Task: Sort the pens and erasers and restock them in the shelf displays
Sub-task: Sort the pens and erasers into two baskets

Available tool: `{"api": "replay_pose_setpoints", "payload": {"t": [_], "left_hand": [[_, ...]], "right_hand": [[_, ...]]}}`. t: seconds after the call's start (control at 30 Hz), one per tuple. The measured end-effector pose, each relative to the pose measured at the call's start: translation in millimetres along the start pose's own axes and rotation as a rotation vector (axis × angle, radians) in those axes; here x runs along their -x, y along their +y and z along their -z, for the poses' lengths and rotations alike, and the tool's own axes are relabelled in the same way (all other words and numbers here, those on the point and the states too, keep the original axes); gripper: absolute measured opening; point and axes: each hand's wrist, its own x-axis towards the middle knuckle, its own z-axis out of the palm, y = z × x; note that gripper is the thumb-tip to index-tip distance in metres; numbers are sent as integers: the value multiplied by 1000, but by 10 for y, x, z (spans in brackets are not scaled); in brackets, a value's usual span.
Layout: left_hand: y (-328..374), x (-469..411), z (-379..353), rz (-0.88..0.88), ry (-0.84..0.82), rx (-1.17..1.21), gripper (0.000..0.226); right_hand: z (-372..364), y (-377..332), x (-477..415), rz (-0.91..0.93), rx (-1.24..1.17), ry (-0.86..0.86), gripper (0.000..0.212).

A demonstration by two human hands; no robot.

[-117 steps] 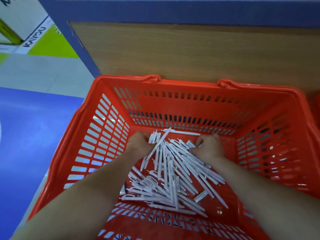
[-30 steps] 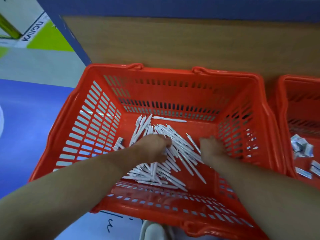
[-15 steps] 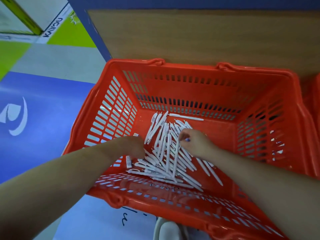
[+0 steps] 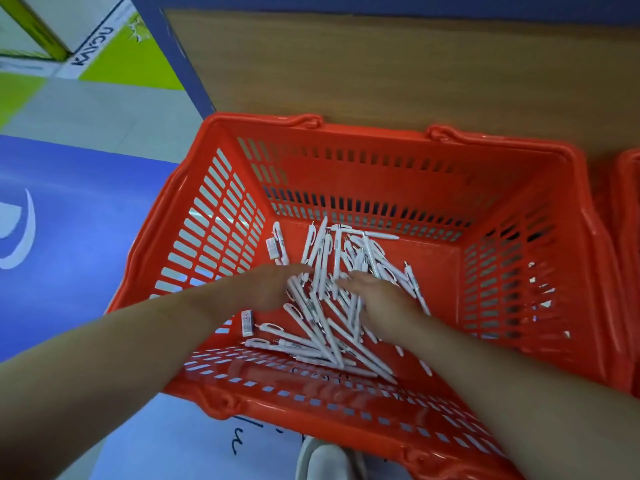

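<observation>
Sorting step, w/ both hands in basket [image 4: 374, 129]. Right hand [image 4: 385, 300] fingers flat, released, on pens [image 4: 323, 258]. Left hand [image 4: 268, 289] blurred, grip can't tell. Next, I'd say: pinch eraser [image 4: 247, 322] left of pens.

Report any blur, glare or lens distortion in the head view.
Head view: both the left hand and right hand are smeared by motion; the pens at the far end look fairly sharp; soft glare sheens the near rim of the basket; the wide lens bows its edges.
</observation>
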Motion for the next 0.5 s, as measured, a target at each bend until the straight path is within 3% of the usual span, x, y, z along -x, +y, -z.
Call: {"api": "replay_pose_setpoints", "payload": {"t": [0.07, 0.13, 0.23, 0.27, 0.33, 0.43, 0.5], "left_hand": [[62, -40, 42, 6, 71, 24, 67], [56, -128, 58, 7, 87, 74, 74], [-2, -163, 23, -16, 95, 97, 76], [-15, -164, 16, -45, 112, 120, 77], [-35, -179, 24, -70, 135, 190, 76], [-9, -183, 72, -7, 83, 334, 75], [16, -181, 78, 16, 38, 478, 75]], "right_hand": [[65, 79, 37, -42, -150, 154, 78], [187, 176, 47, -205, -370, 336, 66], [410, 286, -8, -570, -756, 583, 23], [463, 315, -26, -657, -796, 572, 15], [483, 324, -28, -739, -789, 396, 25], [411, 260, 35, -734, -702, 179, 25], [376, 175, 70, -734, -789, 127, 22]]}}
